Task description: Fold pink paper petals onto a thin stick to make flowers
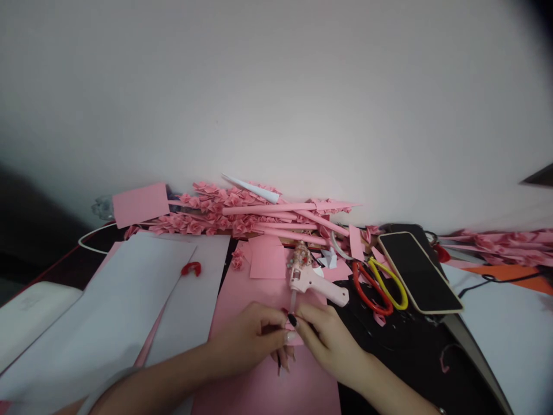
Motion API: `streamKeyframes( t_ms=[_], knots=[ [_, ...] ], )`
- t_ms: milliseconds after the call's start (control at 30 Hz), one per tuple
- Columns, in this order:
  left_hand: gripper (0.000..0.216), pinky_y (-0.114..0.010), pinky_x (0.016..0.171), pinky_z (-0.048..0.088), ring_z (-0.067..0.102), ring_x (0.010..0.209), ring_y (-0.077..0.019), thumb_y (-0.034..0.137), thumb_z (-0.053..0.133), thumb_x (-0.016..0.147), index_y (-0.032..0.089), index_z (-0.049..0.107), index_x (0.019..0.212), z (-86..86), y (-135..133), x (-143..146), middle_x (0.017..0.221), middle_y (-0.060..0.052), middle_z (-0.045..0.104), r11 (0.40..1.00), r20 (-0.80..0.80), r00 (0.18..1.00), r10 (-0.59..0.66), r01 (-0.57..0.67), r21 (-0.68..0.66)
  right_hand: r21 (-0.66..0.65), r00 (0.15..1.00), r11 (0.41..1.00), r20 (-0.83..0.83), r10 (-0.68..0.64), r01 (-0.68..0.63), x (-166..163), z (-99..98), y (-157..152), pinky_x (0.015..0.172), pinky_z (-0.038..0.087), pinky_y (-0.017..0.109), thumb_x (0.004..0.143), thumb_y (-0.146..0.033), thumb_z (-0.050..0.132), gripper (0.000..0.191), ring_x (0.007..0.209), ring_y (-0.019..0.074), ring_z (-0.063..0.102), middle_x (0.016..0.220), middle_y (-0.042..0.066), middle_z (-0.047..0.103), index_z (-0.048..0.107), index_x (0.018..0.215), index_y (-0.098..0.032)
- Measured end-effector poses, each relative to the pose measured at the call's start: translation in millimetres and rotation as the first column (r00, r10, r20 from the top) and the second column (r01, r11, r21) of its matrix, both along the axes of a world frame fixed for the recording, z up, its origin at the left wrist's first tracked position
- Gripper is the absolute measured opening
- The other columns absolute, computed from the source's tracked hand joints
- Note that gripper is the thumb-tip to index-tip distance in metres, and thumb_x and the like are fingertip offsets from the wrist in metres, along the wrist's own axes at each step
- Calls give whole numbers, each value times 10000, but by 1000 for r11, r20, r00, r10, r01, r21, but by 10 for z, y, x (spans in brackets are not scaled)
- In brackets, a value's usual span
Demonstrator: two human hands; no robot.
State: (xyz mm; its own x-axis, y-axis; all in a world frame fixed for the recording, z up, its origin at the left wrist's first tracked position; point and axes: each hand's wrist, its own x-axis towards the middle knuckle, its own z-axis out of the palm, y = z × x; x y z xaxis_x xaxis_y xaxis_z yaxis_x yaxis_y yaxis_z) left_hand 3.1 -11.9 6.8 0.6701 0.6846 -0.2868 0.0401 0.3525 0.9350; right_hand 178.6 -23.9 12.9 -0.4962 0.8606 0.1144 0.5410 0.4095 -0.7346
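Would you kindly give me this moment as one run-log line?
left hand: pinching small pink piece | right hand: pinching same piece | beneath: pink sheet | nearby: glue gun, scissors, phone

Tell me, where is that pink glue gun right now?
In the head view the glue gun lies mid-table on the pink paper sheet, just beyond the left hand and right hand, with the red and yellow scissor handles to its right.

pinched pink scrap (292, 340) mostly hidden, forearms (173, 380) cropped
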Motion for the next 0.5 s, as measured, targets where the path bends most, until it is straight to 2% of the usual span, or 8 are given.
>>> streamKeyframes(
  t_ms=[233, 400, 500],
  knots=[
    [269, -222, 490, 487, 574, 447, -108, 345, 610, 779, 125, 582, 627, 40, -10, 6, 563, -19, 619, 1000, -8, 1000, 1, -1, -9, 63, 1000, 998, 9, -1, 0, -5, 19, -13, 492, 252, 243, 900, -168, 388, 274, 502, 108, 360, 553, -43, 378, 395, 628, -198],
    [244, -211, 494, 484, 582, 458, -105, 330, 629, 765, 127, 586, 637, 65, -4, 3, 564, -5, 616, 1000, -27, 1000, -7, 7, -3, 6, 997, 1000, -70, -14, 15, 5, 56, 8, 476, 263, 230, 911, -221, 403, 295, 501, 104, 348, 551, -46, 376, 407, 618, -195],
    [221, -210, 519, 492, 587, 475, -103, 260, 576, 792, 119, 610, 625, 48, -4, -8, 562, -9, 620, 997, -69, 996, -60, 64, 50, -37, 997, 998, -60, 54, -56, 4, 63, 11, 488, 282, 226, 907, -224, 425, 285, 516, 102, 364, 563, -43, 397, 428, 624, -190]
  ],
)
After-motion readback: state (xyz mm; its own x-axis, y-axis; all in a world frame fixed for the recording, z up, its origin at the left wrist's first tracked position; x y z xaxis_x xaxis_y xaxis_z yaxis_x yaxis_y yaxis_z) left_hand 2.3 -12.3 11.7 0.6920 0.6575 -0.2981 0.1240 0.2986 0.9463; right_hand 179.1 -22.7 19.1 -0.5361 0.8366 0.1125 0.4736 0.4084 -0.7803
